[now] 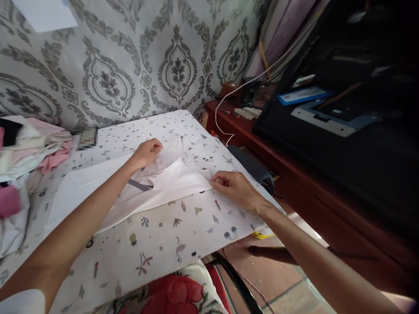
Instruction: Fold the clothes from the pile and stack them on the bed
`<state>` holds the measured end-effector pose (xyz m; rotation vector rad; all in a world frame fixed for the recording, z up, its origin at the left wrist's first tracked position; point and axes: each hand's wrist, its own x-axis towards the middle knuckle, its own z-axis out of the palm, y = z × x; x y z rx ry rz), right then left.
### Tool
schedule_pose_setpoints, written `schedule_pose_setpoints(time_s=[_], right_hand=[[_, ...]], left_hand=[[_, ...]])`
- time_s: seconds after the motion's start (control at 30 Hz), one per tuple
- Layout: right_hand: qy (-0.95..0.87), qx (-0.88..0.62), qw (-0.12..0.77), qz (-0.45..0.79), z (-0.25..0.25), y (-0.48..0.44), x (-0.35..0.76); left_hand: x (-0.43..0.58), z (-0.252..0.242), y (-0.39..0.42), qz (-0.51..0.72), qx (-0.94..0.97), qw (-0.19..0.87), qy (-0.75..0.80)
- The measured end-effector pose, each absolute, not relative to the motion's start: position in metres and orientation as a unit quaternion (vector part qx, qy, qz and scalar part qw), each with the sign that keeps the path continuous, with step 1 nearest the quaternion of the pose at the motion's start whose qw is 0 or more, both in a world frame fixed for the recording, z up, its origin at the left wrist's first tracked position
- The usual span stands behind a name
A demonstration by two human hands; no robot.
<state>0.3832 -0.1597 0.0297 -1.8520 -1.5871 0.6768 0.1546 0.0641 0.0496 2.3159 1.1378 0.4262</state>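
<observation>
A white garment (173,179) with dark striped trim lies spread over the patterned sheet, its upper part somewhat rumpled. My left hand (146,153) is closed at the garment's far side, its fingertips bent down to the cloth. My right hand (234,187) pinches the right-hand edge of the garment between thumb and fingers. Part of the striped trim (140,185) shows between my left forearm and the middle of the garment. My left forearm covers some of the cloth behind it.
Crumpled clothes (19,161) are heaped at the left. A blurred-out small object (87,137) stands near the patterned wall. On the right, a reddish wooden desk (235,117) carries a large dark screen (327,144) and a white cable (218,117). The patterned sheet (170,248) ends near the floor tiles.
</observation>
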Motion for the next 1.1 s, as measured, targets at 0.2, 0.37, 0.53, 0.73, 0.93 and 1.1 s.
schedule_pose_setpoints(time_s=[0.2, 0.37, 0.53, 0.73, 0.93, 1.1], right_hand=[[-0.678, -0.624, 0.344, 0.179, 0.031, -0.153, 0.355], [-0.683, -0.632, 0.323, 0.172, 0.015, -0.143, 0.353], [-0.672, -0.628, 0.347, 0.183, 0.008, -0.141, 0.357], [-0.665, -0.628, 0.357, 0.188, 0.009, -0.143, 0.358], [-0.668, -0.626, 0.367, 0.162, 0.007, -0.144, 0.358], [-0.629, -0.632, 0.408, 0.196, 0.002, -0.145, 0.359]], left_hand=[[0.164, 0.04, 0.042, 0.058, 0.909, 0.127, 0.393], [0.178, 0.039, 0.04, 0.023, 0.919, 0.079, 0.386], [0.175, 0.039, 0.048, 0.068, 0.923, 0.15, 0.347], [0.168, 0.036, 0.056, 0.206, 0.9, 0.164, 0.348], [0.176, 0.022, 0.062, 0.1, 0.921, 0.06, 0.371], [0.174, 0.032, 0.055, 0.088, 0.919, 0.022, 0.385]])
